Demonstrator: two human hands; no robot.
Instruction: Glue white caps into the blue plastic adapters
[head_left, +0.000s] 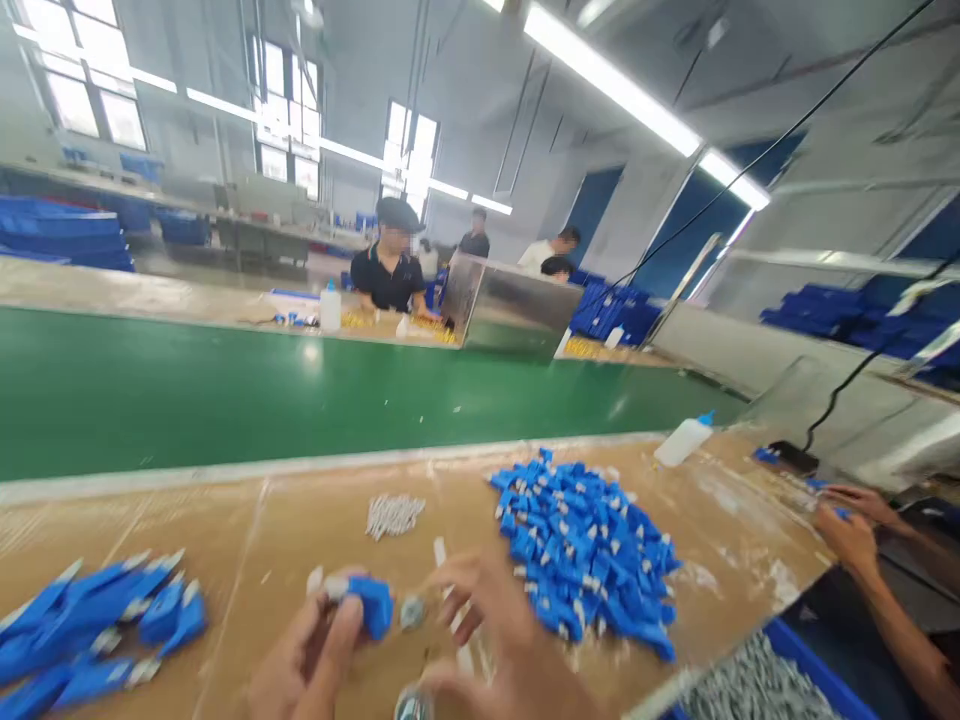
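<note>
My left hand is closed around a small blue plastic part with a whitish piece at its end. Just to the right, my right hand is slightly blurred, its thumb and fingers apart with nothing visible between them. Between the hands a small round metal piece rests on the brown tabletop. Another shiny round piece shows at the bottom edge, partly cut off. A heap of blue parts with white bits lies beyond my right hand. Farther forward sits a little pile of small white pieces.
Longer blue pieces with white ends lie at the left. A white bottle with a blue cap lies tilted near the green belt. At the right, a co-worker's hands work above a blue bin of grey pieces. People sit across the belt.
</note>
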